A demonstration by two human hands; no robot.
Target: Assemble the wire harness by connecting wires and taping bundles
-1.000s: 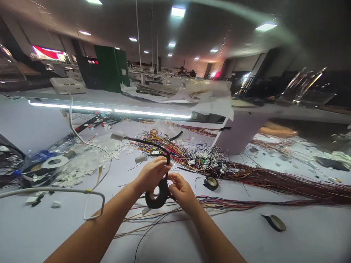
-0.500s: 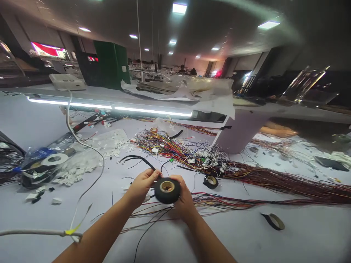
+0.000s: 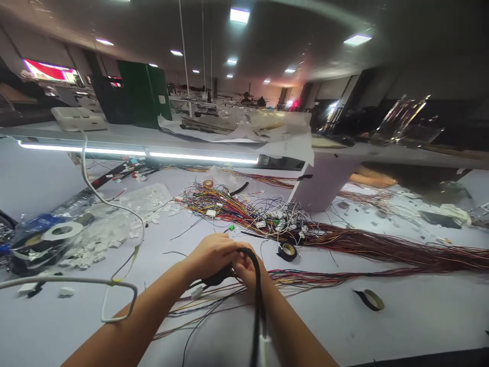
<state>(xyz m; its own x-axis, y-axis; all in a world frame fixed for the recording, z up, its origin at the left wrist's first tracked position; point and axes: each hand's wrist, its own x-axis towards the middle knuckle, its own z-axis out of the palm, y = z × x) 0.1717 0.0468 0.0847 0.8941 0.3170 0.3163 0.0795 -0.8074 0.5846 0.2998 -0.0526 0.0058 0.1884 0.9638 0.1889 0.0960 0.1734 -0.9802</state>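
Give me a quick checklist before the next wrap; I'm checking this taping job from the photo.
1. Both hands on the work: left hand and right hand meet at the black cable: ok.
2. Tape roll in hand: mostly hidden under the left hand: cannot tell.
3. Cable free of loose wires: they lie right beneath: not ok.
4. Spare tape on the table: ok.

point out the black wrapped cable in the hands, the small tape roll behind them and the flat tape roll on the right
black wrapped cable [image 3: 258,285], head view, on its taped stretch.
small tape roll [image 3: 287,251], head view, on its rim.
flat tape roll [image 3: 370,300], head view, on its ring.
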